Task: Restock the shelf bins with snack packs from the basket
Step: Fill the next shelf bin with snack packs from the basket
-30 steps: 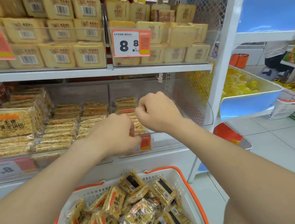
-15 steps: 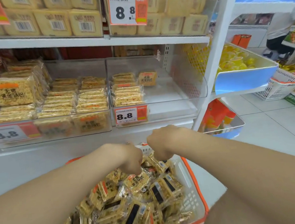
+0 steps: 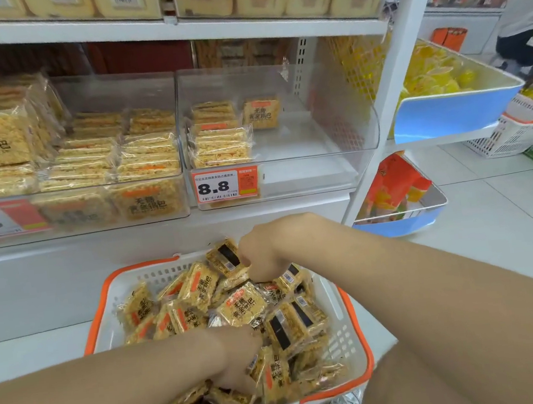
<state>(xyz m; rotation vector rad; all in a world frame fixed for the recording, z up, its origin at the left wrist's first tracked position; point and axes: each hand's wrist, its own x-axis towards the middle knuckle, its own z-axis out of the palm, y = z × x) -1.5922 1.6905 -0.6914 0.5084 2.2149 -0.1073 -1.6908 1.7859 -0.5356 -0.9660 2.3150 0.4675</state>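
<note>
Both of your hands are down in the white, orange-rimmed basket (image 3: 337, 296), which sits below the shelf and is heaped with snack packs (image 3: 244, 307). Your right hand (image 3: 263, 255) is curled at the far edge of the heap, its fingers pinching a dark-striped pack (image 3: 226, 258) that stands tilted above the others. Your left hand (image 3: 234, 355) lies deep in the near side of the pile. Its fingers are buried among the wrappers, so whether it grips anything cannot be told. On the shelf above, the right clear bin (image 3: 332, 124) holds one short stack of packs (image 3: 218, 144) at its left side and a single pack (image 3: 261, 112) propped just behind. The left clear bin (image 3: 148, 82) is filled with rows of packs. A price tag (image 3: 226, 184) reading 8.8 sits on the right bin's front.
</note>
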